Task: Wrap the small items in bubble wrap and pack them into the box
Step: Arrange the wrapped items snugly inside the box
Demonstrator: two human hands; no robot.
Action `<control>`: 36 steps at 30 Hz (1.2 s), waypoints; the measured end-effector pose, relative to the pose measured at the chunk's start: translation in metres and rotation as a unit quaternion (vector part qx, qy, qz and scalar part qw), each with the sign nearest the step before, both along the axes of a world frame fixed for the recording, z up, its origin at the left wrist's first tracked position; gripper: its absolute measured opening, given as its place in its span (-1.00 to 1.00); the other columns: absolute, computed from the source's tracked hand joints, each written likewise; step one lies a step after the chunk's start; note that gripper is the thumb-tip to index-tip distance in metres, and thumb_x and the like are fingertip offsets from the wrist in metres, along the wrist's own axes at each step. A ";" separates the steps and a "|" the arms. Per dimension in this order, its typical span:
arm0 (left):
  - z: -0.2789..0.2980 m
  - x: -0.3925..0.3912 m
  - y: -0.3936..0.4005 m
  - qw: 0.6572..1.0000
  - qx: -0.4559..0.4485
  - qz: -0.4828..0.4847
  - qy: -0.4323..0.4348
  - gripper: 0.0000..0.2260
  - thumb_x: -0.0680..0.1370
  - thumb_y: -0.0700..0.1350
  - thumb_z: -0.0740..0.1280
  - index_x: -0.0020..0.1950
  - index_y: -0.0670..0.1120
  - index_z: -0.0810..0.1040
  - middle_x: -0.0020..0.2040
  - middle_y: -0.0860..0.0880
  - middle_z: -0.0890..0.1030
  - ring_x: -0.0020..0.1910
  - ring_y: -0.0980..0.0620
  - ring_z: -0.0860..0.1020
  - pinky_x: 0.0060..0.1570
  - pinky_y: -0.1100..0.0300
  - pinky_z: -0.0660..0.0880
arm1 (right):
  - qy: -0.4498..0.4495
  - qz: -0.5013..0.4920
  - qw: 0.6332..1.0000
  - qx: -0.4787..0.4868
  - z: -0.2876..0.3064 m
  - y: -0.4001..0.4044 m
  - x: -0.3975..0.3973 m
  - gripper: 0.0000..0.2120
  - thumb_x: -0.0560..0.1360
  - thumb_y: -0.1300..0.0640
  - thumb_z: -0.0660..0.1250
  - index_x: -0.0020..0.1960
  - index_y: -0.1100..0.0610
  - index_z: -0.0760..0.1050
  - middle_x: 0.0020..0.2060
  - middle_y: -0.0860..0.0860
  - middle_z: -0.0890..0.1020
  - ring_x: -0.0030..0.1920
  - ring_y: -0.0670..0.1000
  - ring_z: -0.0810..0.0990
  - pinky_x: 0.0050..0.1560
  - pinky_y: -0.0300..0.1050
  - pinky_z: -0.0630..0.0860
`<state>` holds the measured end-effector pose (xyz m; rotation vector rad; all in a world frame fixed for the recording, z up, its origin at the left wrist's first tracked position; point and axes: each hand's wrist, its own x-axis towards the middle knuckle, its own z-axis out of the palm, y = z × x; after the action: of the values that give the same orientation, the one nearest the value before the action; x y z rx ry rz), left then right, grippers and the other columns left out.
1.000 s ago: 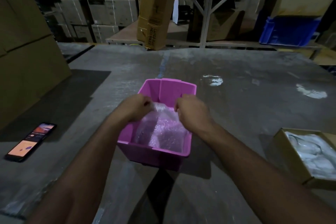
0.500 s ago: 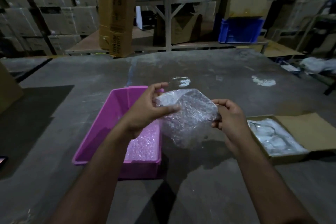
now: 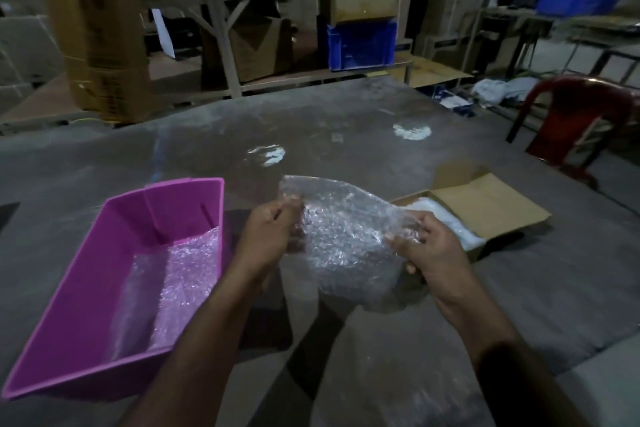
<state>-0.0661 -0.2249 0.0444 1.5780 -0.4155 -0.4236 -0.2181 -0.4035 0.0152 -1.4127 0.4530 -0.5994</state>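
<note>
Lifted clear of the pink bin point(image 3: 114, 274) a second ago, the sheet of bubble wrap point(image 3: 343, 239) now hangs spread in the air between my hands, to the right of the bin and above the grey counter point(image 3: 346, 149). My left hand point(image 3: 266, 236) pinches the sheet's upper left edge with thumb and curled fingers, and my right hand point(image 3: 426, 250) grips the right edge, fingers folded round the plastic. Half a second back the sheet was bunched closer to my left hand; since then I have drawn it wider and carried it toward the cardboard box point(image 3: 485, 215) on the right, whose flap lies open and which holds something white that I cannot make out clearly. More bubble wrap point(image 3: 180, 274) lies on the floor of the bin. I cannot see any small item inside the sheet I hold, nor anywhere on the counter, so I judge the wrapping itself has not begun: I have only fetched a sheet. Next, I think, the sheet needs laying flat before an item goes on it.
</note>
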 end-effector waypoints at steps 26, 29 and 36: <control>-0.024 -0.036 -0.048 0.995 -0.048 0.081 0.016 -0.80 0.67 -0.06 0.27 -0.08 -0.09 0.59 -0.24 0.02 0.62 -0.27 0.08 0.57 -0.26 0.20 0.58 | 0.002 0.047 0.998 0.033 -0.022 -0.080 0.009 -0.45 0.24 -0.12 0.64 0.07 -0.02 0.43 0.00 0.08 0.68 0.00 0.12 0.67 0.08 0.19 0.60; -0.029 -0.039 -0.053 0.991 -0.024 0.127 -0.040 -0.90 0.65 -0.12 0.33 0.16 -0.01 0.51 -0.17 -0.01 0.52 -0.23 0.11 0.53 -0.27 0.20 0.59 | -0.027 0.010 0.999 0.024 -0.023 -0.089 0.011 -0.56 0.20 -0.16 0.60 -0.09 -0.19 0.40 -0.15 0.15 0.54 -0.17 0.10 0.50 -0.11 0.11 0.49; -0.035 -0.047 -0.067 0.988 -0.024 0.121 -0.096 -0.79 0.69 -0.25 0.21 -0.05 0.03 0.33 -0.23 0.05 0.46 -0.33 0.12 0.49 -0.30 0.13 0.59 | -0.049 0.038 0.998 0.025 -0.027 -0.114 0.008 -0.77 0.50 0.07 0.41 -0.18 -0.13 0.36 -0.20 0.08 0.39 -0.17 0.11 0.36 -0.07 0.18 0.42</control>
<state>-0.1133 -0.2920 0.0098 1.6046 -0.3720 -0.0740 -0.2106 -0.5172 -0.0122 -1.3398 0.3330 -0.5889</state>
